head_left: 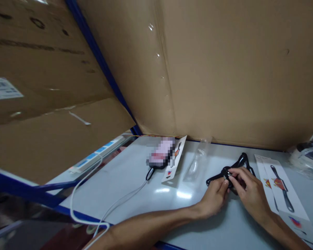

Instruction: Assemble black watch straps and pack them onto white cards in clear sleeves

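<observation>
A black watch strap [240,164] lies on the pale grey table [135,194] at the right. My left hand [215,196] pinches its near end, fingers closed. My right hand [248,193] is closed on the strap's middle, fingertips meeting those of the left hand. The strap's far loop sticks out beyond my fingers. Just right of my hands lie white printed packaging cards [278,184] showing a strap.
A clear plastic tray [196,163] and another printed card [175,163] lie left of my hands. A phone [160,156] with a white cable [120,203] sits further left. Cardboard walls [224,69] enclose the back and left. A power strip [99,152] and plastic bags [309,154] flank the table.
</observation>
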Demonstrator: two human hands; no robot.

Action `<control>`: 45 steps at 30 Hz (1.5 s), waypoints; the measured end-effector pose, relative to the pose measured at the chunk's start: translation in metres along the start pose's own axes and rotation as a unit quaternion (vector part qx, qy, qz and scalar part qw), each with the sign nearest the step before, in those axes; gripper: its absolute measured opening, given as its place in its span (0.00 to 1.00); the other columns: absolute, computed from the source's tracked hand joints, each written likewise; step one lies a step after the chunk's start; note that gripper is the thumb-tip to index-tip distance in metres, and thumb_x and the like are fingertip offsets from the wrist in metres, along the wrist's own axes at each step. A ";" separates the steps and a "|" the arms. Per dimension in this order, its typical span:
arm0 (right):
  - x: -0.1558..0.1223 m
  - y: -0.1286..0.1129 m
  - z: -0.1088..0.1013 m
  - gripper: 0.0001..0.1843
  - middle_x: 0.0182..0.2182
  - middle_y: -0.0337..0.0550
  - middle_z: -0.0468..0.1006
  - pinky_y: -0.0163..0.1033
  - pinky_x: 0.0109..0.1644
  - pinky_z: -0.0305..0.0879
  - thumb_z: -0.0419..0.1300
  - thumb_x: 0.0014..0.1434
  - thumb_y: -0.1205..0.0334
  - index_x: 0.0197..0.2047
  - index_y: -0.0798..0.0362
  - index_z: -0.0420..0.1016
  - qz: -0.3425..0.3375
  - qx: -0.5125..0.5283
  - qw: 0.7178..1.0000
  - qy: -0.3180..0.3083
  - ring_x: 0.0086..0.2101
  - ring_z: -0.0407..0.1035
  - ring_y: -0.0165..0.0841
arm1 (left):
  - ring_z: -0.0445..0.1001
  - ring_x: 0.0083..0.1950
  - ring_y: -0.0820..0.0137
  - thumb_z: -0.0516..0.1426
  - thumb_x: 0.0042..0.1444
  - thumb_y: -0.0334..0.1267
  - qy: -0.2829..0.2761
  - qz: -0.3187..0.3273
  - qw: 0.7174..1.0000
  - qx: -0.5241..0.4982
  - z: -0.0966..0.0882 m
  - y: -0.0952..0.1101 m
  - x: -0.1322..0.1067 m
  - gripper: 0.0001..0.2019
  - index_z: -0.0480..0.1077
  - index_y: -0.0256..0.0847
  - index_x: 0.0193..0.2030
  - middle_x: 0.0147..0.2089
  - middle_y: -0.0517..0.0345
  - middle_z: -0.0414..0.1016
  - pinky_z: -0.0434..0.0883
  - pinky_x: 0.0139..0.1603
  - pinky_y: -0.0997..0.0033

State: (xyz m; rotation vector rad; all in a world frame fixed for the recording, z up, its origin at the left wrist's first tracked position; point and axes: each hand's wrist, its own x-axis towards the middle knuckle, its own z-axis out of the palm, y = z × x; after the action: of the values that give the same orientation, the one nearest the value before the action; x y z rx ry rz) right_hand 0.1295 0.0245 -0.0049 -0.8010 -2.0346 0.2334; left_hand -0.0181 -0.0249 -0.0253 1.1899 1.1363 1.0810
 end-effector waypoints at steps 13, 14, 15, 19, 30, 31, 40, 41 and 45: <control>-0.003 0.005 0.002 0.10 0.37 0.42 0.81 0.37 0.40 0.72 0.56 0.67 0.70 0.47 0.50 0.77 0.004 0.003 0.999 -0.034 0.36 0.77 0.35 | 0.50 0.12 0.76 0.50 0.59 0.73 -0.013 -0.054 0.998 -0.004 -0.002 0.006 -0.002 0.29 0.59 0.45 0.33 0.15 0.71 0.55 0.49 0.12 0.74; -0.002 0.004 0.002 0.12 0.38 0.43 0.81 0.37 0.42 0.72 0.54 0.67 0.72 0.47 0.50 0.77 0.002 0.010 1.000 -0.029 0.38 0.78 0.35 | 0.49 0.11 0.76 0.50 0.58 0.74 -0.012 -0.060 0.998 -0.008 -0.002 0.007 -0.003 0.30 0.59 0.45 0.33 0.15 0.71 0.54 0.49 0.11 0.74; -0.002 0.004 0.003 0.13 0.39 0.44 0.81 0.38 0.45 0.73 0.53 0.67 0.73 0.45 0.51 0.77 0.001 0.012 1.000 -0.024 0.40 0.78 0.35 | 0.49 0.11 0.76 0.50 0.57 0.75 -0.012 -0.064 0.998 -0.010 -0.003 0.007 -0.003 0.31 0.59 0.45 0.33 0.15 0.71 0.54 0.49 0.11 0.74; -0.002 0.003 0.004 0.14 0.40 0.47 0.78 0.39 0.44 0.73 0.53 0.66 0.74 0.40 0.51 0.80 0.012 -0.011 1.000 -0.024 0.40 0.77 0.36 | 0.47 0.12 0.77 0.51 0.55 0.76 -0.017 -0.073 0.997 -0.015 -0.004 0.008 -0.003 0.32 0.60 0.45 0.33 0.14 0.71 0.55 0.48 0.10 0.75; -0.005 -0.001 0.006 0.11 0.36 0.43 0.79 0.38 0.39 0.71 0.55 0.67 0.72 0.43 0.52 0.77 0.017 -0.041 0.996 -0.078 0.35 0.77 0.35 | 0.49 0.11 0.76 0.50 0.60 0.73 -0.015 -0.071 0.997 -0.012 -0.003 0.011 -0.002 0.30 0.61 0.44 0.34 0.14 0.71 0.55 0.50 0.11 0.75; -0.005 0.000 0.006 0.13 0.37 0.44 0.79 0.38 0.40 0.72 0.54 0.67 0.73 0.46 0.51 0.77 0.015 -0.032 0.997 -0.072 0.36 0.77 0.35 | 0.49 0.11 0.76 0.50 0.60 0.73 -0.015 -0.073 0.997 -0.015 -0.003 0.012 -0.002 0.30 0.61 0.44 0.34 0.14 0.71 0.55 0.50 0.11 0.75; -0.003 0.004 0.007 0.15 0.35 0.43 0.75 0.38 0.38 0.70 0.53 0.69 0.71 0.47 0.49 0.80 0.015 -0.047 0.997 -0.057 0.34 0.74 0.35 | 0.49 0.11 0.77 0.50 0.59 0.74 -0.020 -0.083 0.996 -0.022 -0.004 0.009 -0.002 0.31 0.61 0.44 0.34 0.14 0.71 0.55 0.50 0.10 0.74; -0.002 0.003 0.007 0.13 0.35 0.43 0.75 0.39 0.38 0.70 0.54 0.70 0.70 0.47 0.50 0.80 0.014 -0.051 0.996 -0.068 0.34 0.74 0.35 | 0.50 0.11 0.76 0.51 0.59 0.73 -0.019 -0.085 0.996 -0.021 -0.003 0.009 -0.001 0.30 0.61 0.44 0.33 0.14 0.70 0.55 0.50 0.10 0.74; -0.001 0.000 0.009 0.07 0.35 0.43 0.77 0.39 0.39 0.69 0.58 0.69 0.65 0.39 0.51 0.76 0.020 -0.072 0.993 -0.094 0.34 0.74 0.36 | 0.52 0.11 0.77 0.50 0.61 0.71 -0.012 -0.083 0.996 -0.013 -0.003 0.011 -0.001 0.30 0.61 0.44 0.31 0.14 0.70 0.55 0.50 0.11 0.74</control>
State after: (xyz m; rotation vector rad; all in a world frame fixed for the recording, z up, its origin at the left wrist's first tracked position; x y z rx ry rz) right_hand 0.1229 0.0249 -0.0105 -0.9393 -2.2335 0.1914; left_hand -0.0215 -0.0249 -0.0144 1.0650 1.1779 0.9502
